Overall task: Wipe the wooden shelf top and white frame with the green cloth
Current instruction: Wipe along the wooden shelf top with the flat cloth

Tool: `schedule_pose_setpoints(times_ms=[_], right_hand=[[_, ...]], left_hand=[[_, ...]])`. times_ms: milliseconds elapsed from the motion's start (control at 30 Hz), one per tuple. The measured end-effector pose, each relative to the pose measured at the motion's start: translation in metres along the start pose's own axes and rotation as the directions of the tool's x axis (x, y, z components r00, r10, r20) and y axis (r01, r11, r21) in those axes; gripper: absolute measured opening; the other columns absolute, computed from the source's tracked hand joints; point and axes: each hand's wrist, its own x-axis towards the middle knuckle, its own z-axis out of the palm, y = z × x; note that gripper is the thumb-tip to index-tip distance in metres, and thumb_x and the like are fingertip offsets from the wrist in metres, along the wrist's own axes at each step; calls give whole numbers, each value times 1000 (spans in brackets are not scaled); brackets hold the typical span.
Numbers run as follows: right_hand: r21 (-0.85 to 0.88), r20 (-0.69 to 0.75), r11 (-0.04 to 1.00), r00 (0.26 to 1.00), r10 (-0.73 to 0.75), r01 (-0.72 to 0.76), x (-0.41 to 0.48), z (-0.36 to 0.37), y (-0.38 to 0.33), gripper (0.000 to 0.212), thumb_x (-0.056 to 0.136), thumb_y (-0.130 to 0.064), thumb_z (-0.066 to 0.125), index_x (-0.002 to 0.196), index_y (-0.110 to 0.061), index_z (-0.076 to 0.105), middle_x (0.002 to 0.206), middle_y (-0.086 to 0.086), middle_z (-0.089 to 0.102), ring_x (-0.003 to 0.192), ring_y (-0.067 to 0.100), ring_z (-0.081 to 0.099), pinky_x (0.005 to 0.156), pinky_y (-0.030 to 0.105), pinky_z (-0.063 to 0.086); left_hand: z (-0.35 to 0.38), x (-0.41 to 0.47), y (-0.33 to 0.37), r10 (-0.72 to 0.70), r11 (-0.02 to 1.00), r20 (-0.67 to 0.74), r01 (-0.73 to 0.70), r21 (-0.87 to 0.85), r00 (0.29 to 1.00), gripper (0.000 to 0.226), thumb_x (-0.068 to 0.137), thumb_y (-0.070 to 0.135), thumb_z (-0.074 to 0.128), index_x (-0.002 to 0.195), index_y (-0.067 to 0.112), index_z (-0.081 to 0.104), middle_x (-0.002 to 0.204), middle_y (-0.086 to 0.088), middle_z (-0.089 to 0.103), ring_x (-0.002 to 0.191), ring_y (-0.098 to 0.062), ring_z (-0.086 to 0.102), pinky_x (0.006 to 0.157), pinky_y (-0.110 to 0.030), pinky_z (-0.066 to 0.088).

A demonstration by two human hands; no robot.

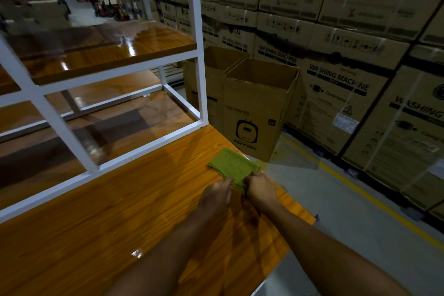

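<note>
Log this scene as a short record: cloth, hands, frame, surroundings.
cloth: green cloth flat near the right edge of the wooden shelf top
left hand: grips the cloth's near edge
right hand: grips the same edge
frame: white frame stands on the wood, beyond the cloth
surroundings: open cardboard boxes on the floor beyond

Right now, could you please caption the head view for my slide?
Left hand and right hand pinch the green cloth lying on the wooden shelf top.

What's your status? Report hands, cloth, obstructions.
Left hand and right hand both pinching near edge of green cloth. Cloth flat on wooden shelf top, by its right edge. Nothing between cloth and white frame.
</note>
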Motion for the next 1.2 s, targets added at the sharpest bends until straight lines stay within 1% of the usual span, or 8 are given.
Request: schedule_pose_setpoints(times_ms=[200,433,533,633,700,867,1033,1200], right_hand=[[87,-86,996,996,-29,36,8,-11,-2,19,97,-21,50,96,-14,68,101,7,59,98,29,54,70,36,45],[245,-231,955,967,-111,168,15,-58,-12,24,101,-22,46,84,-12,59,83,6,58,76,24,53,67,46,49],[300,-286,937,954,-89,177,22,-75,-14,24,103,-25,42,83,-14,51,78,4,55,69,22,51,63,48,47],[378,-354,899,932,-81,221,31,-93,-17,21,105,-28,40,89,-18,51,75,-1,54,62,15,51,55,42,43],[389,-401,883,911,-94,263,35,-110,-22,19,106,-27,41,94,-19,53,72,-8,49,58,7,47,52,28,33],[487,-527,813,850,-19,320,37,-154,-30,18,106,-23,43,91,-18,52,63,-5,45,51,9,42,47,23,25],[597,-515,752,853,92,279,36,-182,-28,23,105,-24,42,96,-11,58,77,13,57,67,26,54,56,36,38],[760,-426,618,872,241,200,49,-185,-19,27,103,-36,42,93,-19,60,88,11,64,80,28,63,73,56,54]], left_hand=[[-8,14,2,141,990,-148,-141,11,979,25,89,17,61,111,6,67,102,-11,68,95,-31,62,81,-34,46],[-45,43,22,132,988,-254,-149,-50,958,27,95,18,57,120,15,65,117,-2,64,109,-18,52,90,-31,46],[-59,54,23,93,986,-273,-127,-108,957,24,95,19,57,117,19,66,113,2,66,105,-15,55,82,-25,45],[-71,63,24,38,987,-275,-80,-142,961,18,97,24,56,111,21,66,100,2,66,89,-15,57,67,-22,37],[-77,68,22,-6,983,-285,-46,-176,959,19,97,26,56,112,21,66,98,3,66,80,-11,54,63,-21,34],[-89,76,7,-48,971,-265,-18,-240,963,21,97,20,54,111,21,70,95,5,70,82,-10,62,62,-19,46],[-114,78,1,-74,948,-221,0,-318,972,18,100,14,50,104,19,67,86,8,63,74,2,55,60,-9,38],[-132,84,4,-175,821,-216,21,-571,961,18,103,19,40,90,19,52,72,-12,55,61,-20,51,54,-37,37]])
